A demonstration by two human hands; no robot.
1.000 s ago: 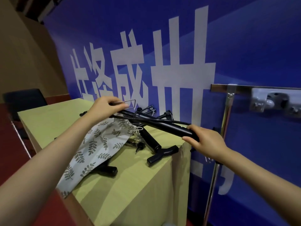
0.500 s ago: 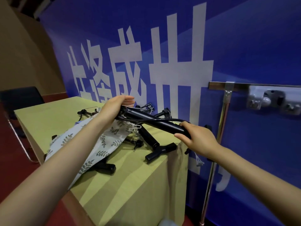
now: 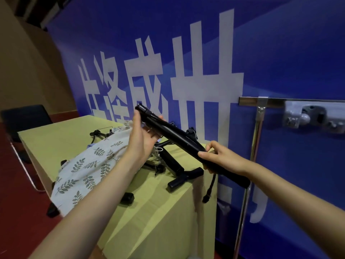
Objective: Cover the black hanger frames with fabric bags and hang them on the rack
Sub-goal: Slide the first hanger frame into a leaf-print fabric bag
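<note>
Slanting from upper left down to lower right above the table's (image 3: 61,146) right edge, the black hanger frame (image 3: 177,137) is gripped by both hands: left hand (image 3: 143,135) high, right hand (image 3: 222,157) low.

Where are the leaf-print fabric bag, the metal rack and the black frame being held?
leaf-print fabric bag (image 3: 89,171), head view, printed middle.
metal rack (image 3: 257,131), head view, upright pole.
black frame (image 3: 179,137), head view, mid bar.

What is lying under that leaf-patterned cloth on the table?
Black hanger frame pieces poke out from under the leaf-print fabric bag at its lower edge and beside it on the table. How many frames lie beneath cannot be seen; the cloth covers them.
</note>
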